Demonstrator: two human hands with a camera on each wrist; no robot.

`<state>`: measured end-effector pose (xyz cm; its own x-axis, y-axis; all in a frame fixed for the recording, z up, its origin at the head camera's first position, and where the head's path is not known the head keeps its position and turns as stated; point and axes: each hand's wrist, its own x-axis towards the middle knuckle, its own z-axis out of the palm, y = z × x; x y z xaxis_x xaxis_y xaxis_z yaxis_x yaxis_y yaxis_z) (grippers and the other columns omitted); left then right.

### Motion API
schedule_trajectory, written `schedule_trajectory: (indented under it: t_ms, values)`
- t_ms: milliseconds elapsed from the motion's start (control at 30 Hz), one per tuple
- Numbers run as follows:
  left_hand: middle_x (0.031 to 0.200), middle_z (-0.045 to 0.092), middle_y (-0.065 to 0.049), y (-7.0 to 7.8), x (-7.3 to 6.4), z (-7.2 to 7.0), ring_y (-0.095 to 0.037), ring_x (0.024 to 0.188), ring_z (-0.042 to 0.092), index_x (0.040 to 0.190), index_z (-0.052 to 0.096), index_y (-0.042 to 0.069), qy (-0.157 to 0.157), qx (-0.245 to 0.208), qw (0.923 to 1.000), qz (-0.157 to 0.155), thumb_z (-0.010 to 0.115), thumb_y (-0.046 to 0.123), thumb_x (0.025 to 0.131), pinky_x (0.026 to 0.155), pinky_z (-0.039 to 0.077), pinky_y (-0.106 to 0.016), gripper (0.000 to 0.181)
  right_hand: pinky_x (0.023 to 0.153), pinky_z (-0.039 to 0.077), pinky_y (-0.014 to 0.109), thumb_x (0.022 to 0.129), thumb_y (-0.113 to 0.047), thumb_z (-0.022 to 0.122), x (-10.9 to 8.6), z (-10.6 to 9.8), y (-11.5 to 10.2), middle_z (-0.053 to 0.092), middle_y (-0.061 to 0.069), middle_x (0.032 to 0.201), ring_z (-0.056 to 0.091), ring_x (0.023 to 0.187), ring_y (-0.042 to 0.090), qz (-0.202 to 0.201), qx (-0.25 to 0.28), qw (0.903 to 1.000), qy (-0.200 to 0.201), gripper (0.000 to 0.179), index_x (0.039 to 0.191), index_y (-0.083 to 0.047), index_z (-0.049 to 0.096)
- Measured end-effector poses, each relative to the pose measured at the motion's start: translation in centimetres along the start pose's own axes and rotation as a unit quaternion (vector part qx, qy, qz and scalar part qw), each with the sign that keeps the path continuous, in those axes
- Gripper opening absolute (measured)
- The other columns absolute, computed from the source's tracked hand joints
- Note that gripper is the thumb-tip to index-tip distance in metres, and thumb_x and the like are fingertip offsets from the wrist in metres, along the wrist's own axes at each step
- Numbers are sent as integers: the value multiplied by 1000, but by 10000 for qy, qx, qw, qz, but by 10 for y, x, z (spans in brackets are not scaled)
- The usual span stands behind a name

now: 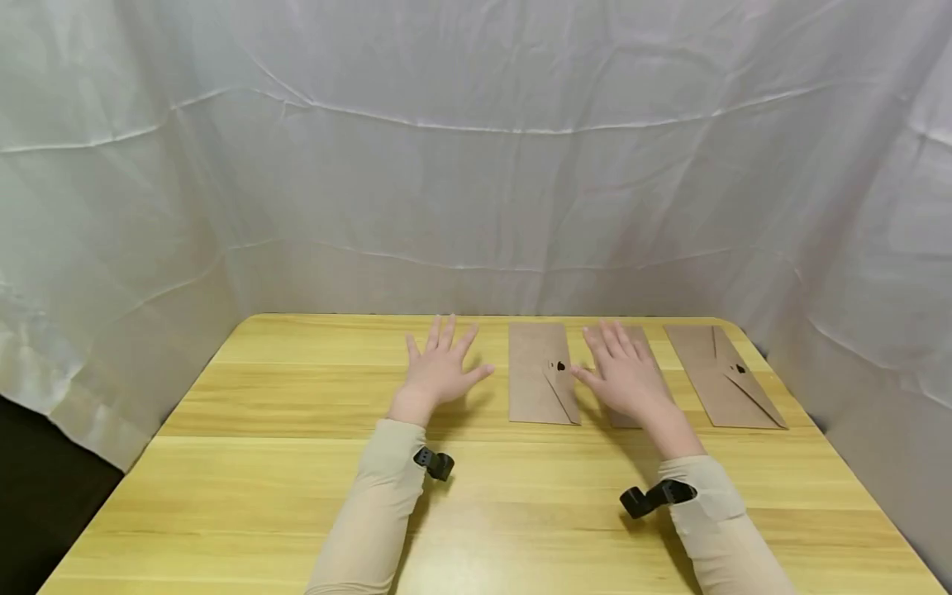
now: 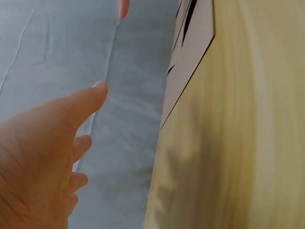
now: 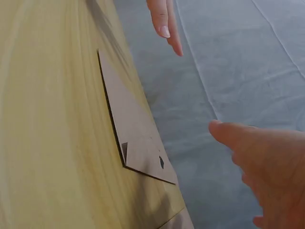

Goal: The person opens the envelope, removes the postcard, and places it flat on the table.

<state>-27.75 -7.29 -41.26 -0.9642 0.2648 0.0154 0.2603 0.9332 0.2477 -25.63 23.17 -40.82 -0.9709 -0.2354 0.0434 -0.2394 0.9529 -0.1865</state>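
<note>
Hovering hands (image 1: pixel 440 373) (image 1: pixel 628 380), right partly hiding middle envelope (image 1: pixel 642 340); curtain (image 1: pixel 476 190) behind table (image 1: pixel 535 512).

Three envelopes (image 1: pixel 534 376) in row on table (image 1: pixel 260 496); right hand (image 1: pixel 628 380) over middle envelope (image 1: pixel 621 420); curtain (image 1: pixel 476 190) behind.

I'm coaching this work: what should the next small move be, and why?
Probably lower the right hand toward the middle envelope: spread and empty, it hovers above the table, overlapping that envelope in the head view; the left hand is farther away.
</note>
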Motion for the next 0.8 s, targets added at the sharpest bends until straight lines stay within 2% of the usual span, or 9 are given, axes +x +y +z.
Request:
schedule_trajectory:
  t_ms: [100,267,433,567,800]
  values:
    - [165,-1,-6,7,0,5,-28,153,-9,157,13,35,-144,63,9997,163,40,70,91,115,-5,-69,79,119,0,63,100,-51,42,1,3,-1,-3,15,164,-8,152,36,-244,74,9996,-87,78,158,-15,5]
    - [165,3,-9,20,-3,15,-29,154,-2,157,16,30,-420,230,9980,411,44,65,93,117,0,-67,77,119,6,63,100,-48,46,1,11,-1,2,17,164,0,151,40,-412,-13,9989,-215,76,157,-12,12]
    - [164,12,-11,38,-7,23,-31,153,10,156,22,26,-634,406,9941,779,49,59,94,119,10,-65,75,119,16,62,99,-47,48,-1,17,1,15,20,162,11,150,42,-533,-219,9979,-302,73,155,-8,21]
    - [163,18,-10,51,-9,30,-29,152,15,155,25,25,-843,606,9894,1017,46,57,96,119,17,-61,70,117,20,62,99,-43,51,-3,22,2,24,21,159,18,148,43,-684,-255,9963,-461,69,153,-5,29]
    - [163,22,-3,62,-11,35,-22,153,15,155,27,27,-1238,810,9837,1020,40,48,102,120,22,-57,58,116,20,63,99,-43,50,-1,26,-1,33,14,157,23,148,40,-774,-388,9927,-836,65,150,-6,36]
